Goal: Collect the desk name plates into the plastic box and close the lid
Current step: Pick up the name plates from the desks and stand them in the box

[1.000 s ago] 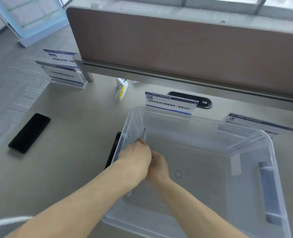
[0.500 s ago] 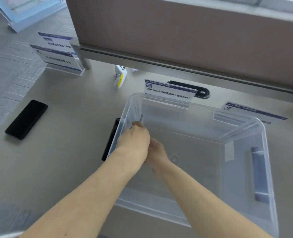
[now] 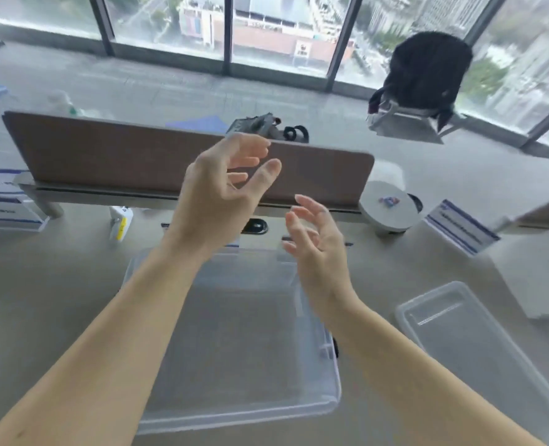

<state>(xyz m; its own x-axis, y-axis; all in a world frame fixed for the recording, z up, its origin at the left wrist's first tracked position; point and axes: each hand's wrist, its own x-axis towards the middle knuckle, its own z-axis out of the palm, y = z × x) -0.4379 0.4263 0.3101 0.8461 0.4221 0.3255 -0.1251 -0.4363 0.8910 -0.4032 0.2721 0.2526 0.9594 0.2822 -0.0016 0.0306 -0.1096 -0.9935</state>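
On the far left, two name plates (image 3: 2,204) stand on the desk (image 3: 57,284). The left hand (image 3: 215,194) is up in the air, fingers spread, holding nothing. Under it sits the plastic box (image 3: 234,410); I cannot tell if any plate is inside. The right hand (image 3: 318,252) is wide too, and empty. Right of it lie the lid (image 3: 479,342) and another name plate (image 3: 460,230). A fast grab could knock that plate over, or one could get missed before the lid goes on
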